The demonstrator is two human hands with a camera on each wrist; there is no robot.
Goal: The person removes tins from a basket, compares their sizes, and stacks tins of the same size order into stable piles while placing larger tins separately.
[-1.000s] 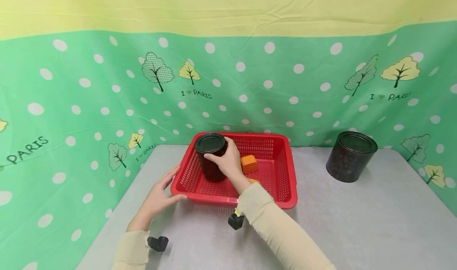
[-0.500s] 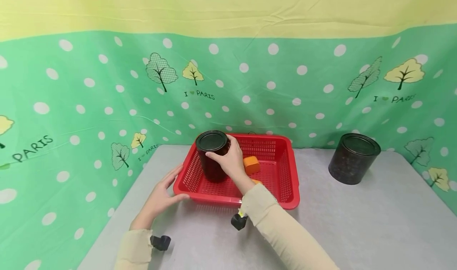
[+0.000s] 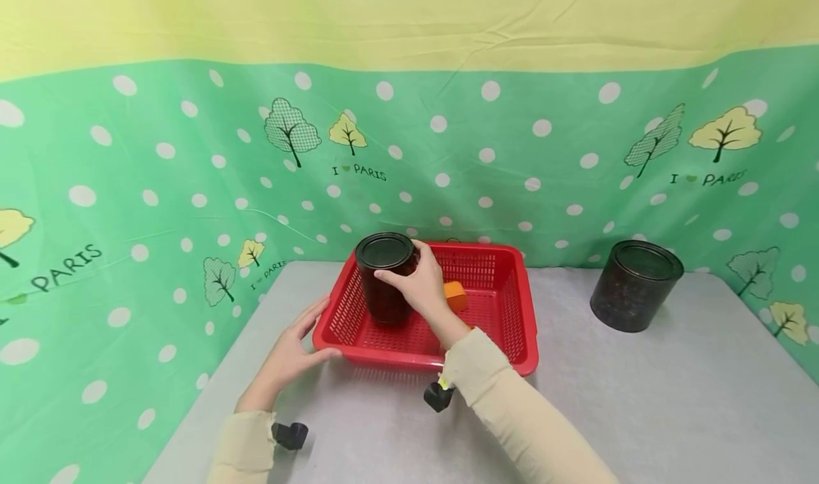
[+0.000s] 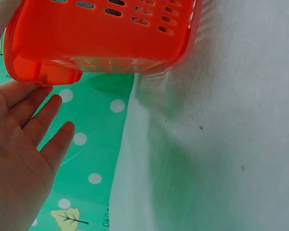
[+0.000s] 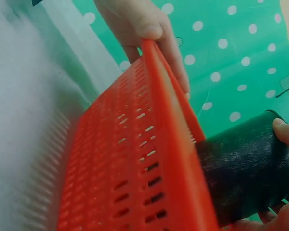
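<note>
A dark lidded can (image 3: 384,285) stands in the left part of the red basket (image 3: 493,367). My right hand (image 3: 425,285) grips its upper right side, thumb in front and fingers behind; the right wrist view shows the can (image 5: 245,168) partly hidden by the basket wall (image 5: 130,159). At the basket's left end, my left hand (image 3: 288,359) touches the rim with thumb and fingers spread around the corner. In the left wrist view the left hand's (image 4: 24,144) fingers are extended under the rim. An orange block (image 3: 456,296) lies right of the can, partly behind my right hand.
Another dark lidded can (image 3: 633,288) stands at the right, near the back of the grey table (image 3: 678,406). Behind the table hangs a green and yellow cloth (image 3: 486,136) with dots and trees.
The can and my right hand have shifted slightly to the right within the basket. My left hand stays at the basket's corner. The head view has moved slightly.
</note>
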